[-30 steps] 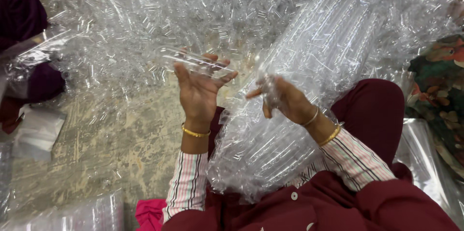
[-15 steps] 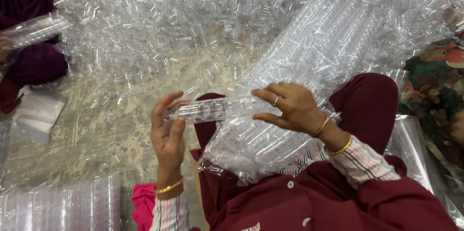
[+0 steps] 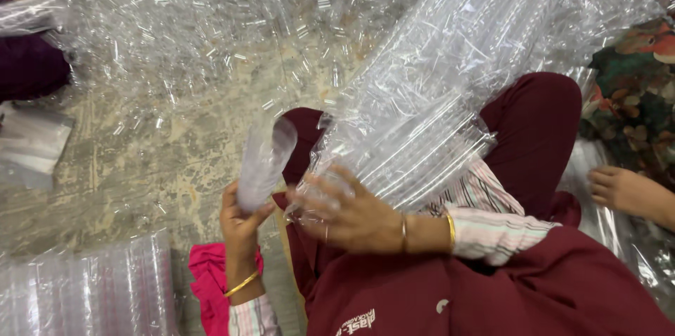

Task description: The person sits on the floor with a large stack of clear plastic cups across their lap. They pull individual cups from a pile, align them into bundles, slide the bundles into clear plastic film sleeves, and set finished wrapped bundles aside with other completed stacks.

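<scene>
Worn concrete floor (image 3: 140,160) lies under heaps of clear tubes (image 3: 211,20). Since a moment ago, the left hand (image 3: 242,220) has swung its tube bundle (image 3: 264,160) upright, fingers wrapped round it; the right hand (image 3: 351,213), fingers spread, now grips the bagged stack (image 3: 436,97).

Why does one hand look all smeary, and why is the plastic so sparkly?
In the head view, the right hand is motion-blurred at the fingers, while the left hand gripping a short clear plastic tube looks sharper; the long bundle of clear plastic tubes and the loose clear tubes on the floor throw white glare.
</scene>
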